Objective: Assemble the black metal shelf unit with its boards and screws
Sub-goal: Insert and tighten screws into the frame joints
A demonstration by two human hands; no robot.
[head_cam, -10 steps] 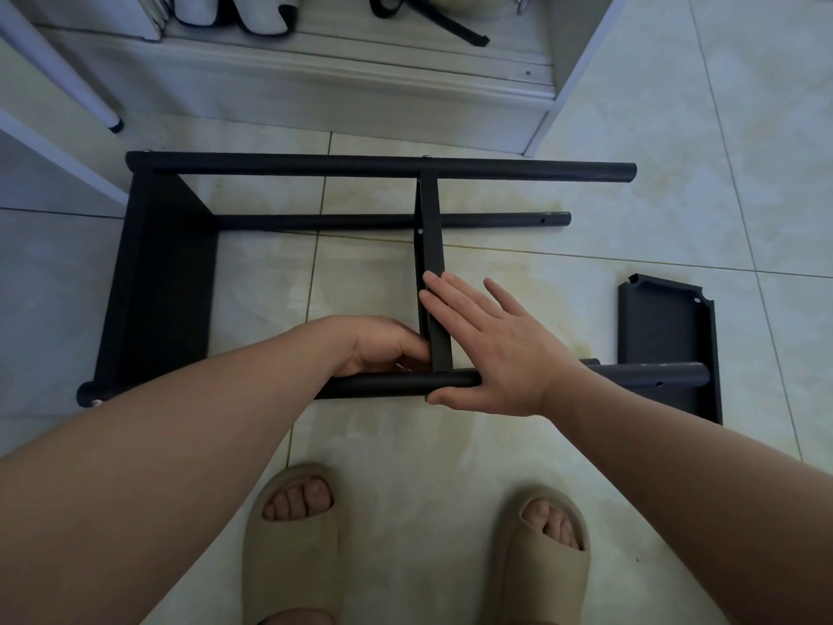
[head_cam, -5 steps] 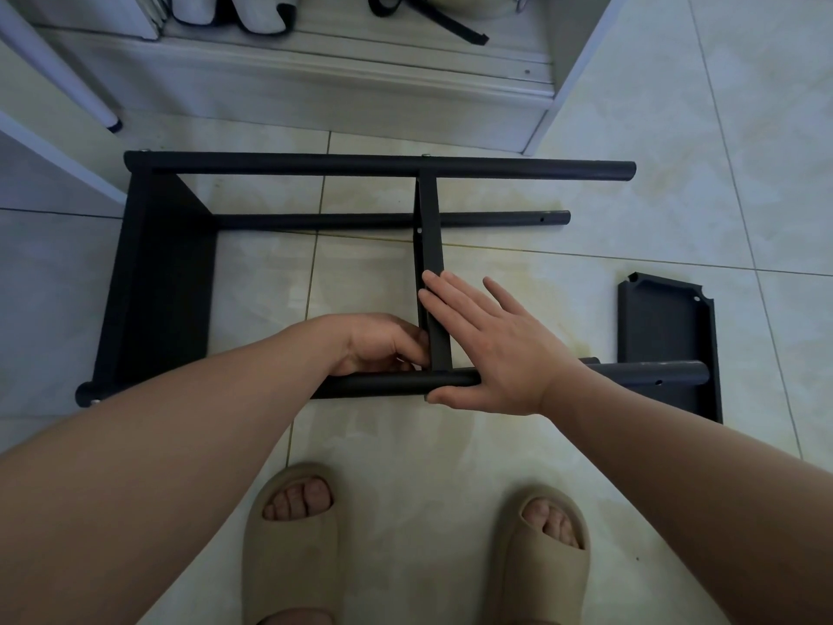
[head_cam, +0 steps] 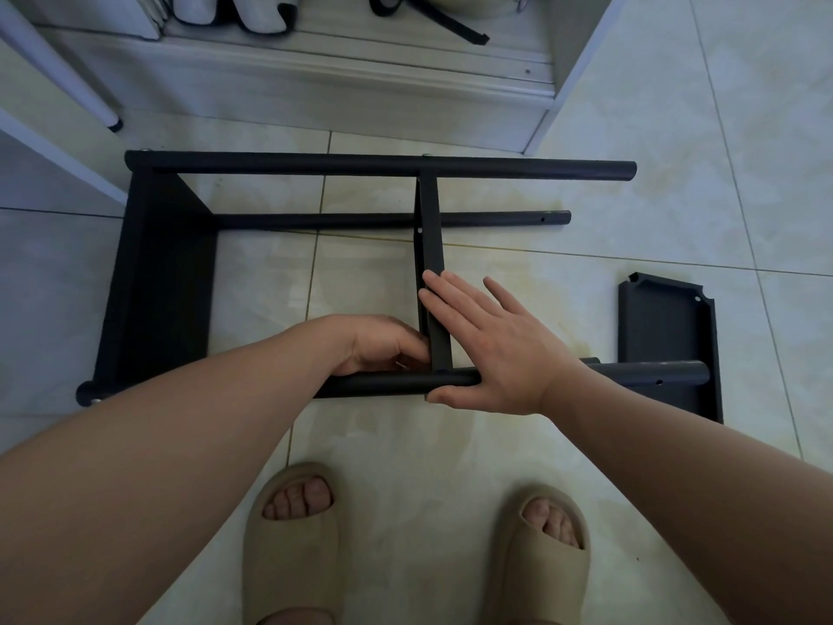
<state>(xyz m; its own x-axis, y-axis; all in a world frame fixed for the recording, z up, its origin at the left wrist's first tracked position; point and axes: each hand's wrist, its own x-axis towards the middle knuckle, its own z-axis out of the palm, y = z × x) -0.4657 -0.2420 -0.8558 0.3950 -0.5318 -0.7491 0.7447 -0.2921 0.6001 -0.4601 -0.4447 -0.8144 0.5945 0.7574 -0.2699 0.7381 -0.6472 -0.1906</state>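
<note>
Here's the black metal shelf frame (head_cam: pixel 360 166) lying on its side on the pale tiled floor (head_cam: pixel 541 466), long round tubes running left to right so the joints can be reached from above. The right hand (head_cam: pixel 500 354) lies flat, fingers straight, against the right face of the thin black middle board (head_cam: pixel 430 245), thumb hooked under the near black round tube (head_cam: pixel 387 384). That reads as bracing, squeezing board and tube together so the holes line up. The left hand (head_cam: pixel 383 345) is tucked in on the other side of that board, fingers curled right at the corner where board meets tube. Whether it pinches a screw I cannot tell, as the fingertips are hidden. The wide black end board (head_cam: pixel 162 272) at the left already sits between the tubes. A loose black board with notched corners (head_cam: pixel 662 327) waits on the floor at the right, partly under the tube's free end, handy for the last slot. Beige slippers (head_cam: pixel 288 534) stand just behind the near tube
</note>
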